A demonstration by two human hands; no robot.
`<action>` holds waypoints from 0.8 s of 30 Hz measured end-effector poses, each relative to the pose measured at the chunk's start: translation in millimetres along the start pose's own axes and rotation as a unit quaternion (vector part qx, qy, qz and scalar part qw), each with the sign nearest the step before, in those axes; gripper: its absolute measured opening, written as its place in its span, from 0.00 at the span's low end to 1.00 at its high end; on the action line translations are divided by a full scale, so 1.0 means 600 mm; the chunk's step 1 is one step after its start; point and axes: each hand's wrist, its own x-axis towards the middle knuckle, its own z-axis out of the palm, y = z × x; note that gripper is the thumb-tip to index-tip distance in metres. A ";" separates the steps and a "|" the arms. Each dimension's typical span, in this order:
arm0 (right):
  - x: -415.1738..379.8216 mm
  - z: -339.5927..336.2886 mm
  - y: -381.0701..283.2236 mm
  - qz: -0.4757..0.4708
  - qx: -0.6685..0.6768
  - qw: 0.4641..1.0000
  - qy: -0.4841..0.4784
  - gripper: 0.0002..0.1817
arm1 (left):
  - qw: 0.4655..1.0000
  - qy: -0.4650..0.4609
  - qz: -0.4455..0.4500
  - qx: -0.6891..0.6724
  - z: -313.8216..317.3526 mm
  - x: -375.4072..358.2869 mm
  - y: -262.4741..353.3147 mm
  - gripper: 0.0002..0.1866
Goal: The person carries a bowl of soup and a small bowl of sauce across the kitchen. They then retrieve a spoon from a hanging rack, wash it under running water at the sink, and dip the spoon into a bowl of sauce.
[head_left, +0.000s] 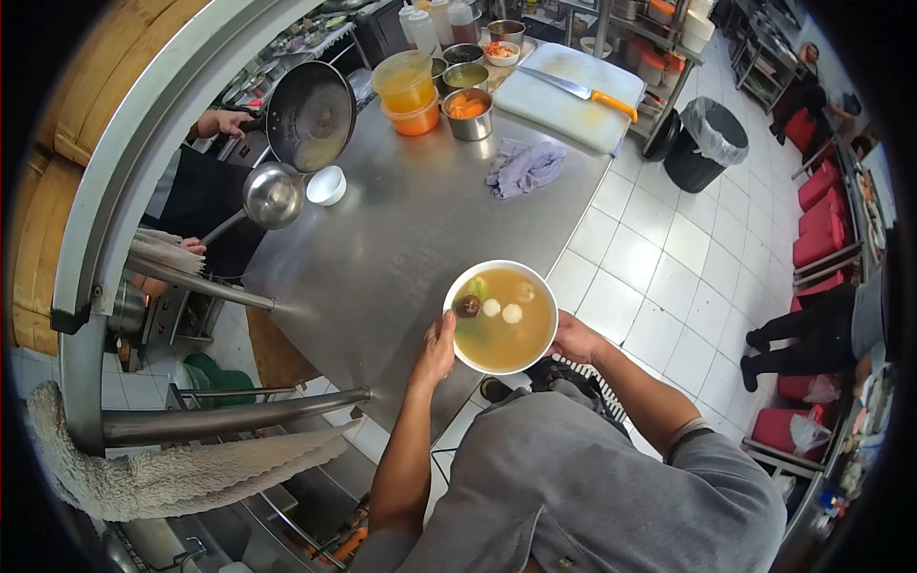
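Note:
A white bowl of soup (521, 349) is held between both my hands over the near right edge of the steel table. In its light brown broth float pale round pieces, a dark brown piece that looks like a mushroom, and some green vegetable. My left hand (437, 350) is closed on the bowl's left side, thumb up near the rim. On the opposite side my right hand (576, 339) grips the bowl, its fingers partly hidden beneath. The bowl looks about level.
Across the steel table (382, 248), a co-worker's hands hold a wok (310, 110) and a ladle (272, 196) near a small white bowl (327, 186). A purple cloth (525, 168), food containers (402, 81), and a cutting board (535, 100) with a knife (564, 84) lie farther back. A bin (702, 158) stands right.

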 end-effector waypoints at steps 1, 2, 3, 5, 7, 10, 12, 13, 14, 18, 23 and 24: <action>-0.002 0.000 0.003 -0.004 0.002 1.000 0.006 0.27 | 1.000 -0.007 0.004 -0.003 0.000 0.002 -0.003 0.43; -0.006 0.004 0.003 -0.008 0.005 1.000 0.011 0.27 | 1.000 -0.007 0.002 0.001 0.001 -0.001 0.001 0.43; -0.009 0.007 0.004 -0.013 0.007 1.000 0.017 0.27 | 1.000 -0.006 0.002 0.004 0.001 -0.005 0.006 0.43; -0.017 0.014 0.011 -0.039 0.003 0.998 0.039 0.26 | 1.000 -0.009 0.004 0.017 -0.002 -0.007 0.016 0.42; -0.025 0.019 0.016 -0.057 0.017 0.997 0.053 0.25 | 0.999 -0.019 0.009 0.034 -0.004 -0.008 0.020 0.41; -0.047 0.026 0.016 -0.084 0.044 0.993 0.066 0.24 | 0.996 -0.036 0.061 0.057 -0.009 -0.019 0.044 0.40; -0.065 0.034 0.014 -0.107 0.043 0.990 0.083 0.23 | 0.994 -0.058 0.047 0.085 -0.016 -0.043 0.089 0.38; -0.077 0.038 0.011 -0.107 0.051 0.989 0.089 0.22 | 0.992 -0.073 0.030 0.101 -0.017 -0.055 0.110 0.37; -0.090 0.042 0.007 -0.109 0.057 0.988 0.096 0.22 | 0.987 -0.078 0.065 0.120 -0.018 -0.058 0.121 0.36; -0.139 0.052 -0.002 -0.126 0.075 0.981 0.123 0.21 | 0.924 -0.025 0.309 0.222 -0.011 -0.044 0.134 0.28; -0.208 0.062 -0.015 -0.161 0.067 0.969 0.176 0.20 | 0.862 0.021 0.409 0.300 0.028 -0.112 0.260 0.20; -0.223 0.061 -0.014 -0.168 0.063 0.966 0.185 0.20 | 0.840 0.019 0.430 0.331 0.038 -0.128 0.292 0.18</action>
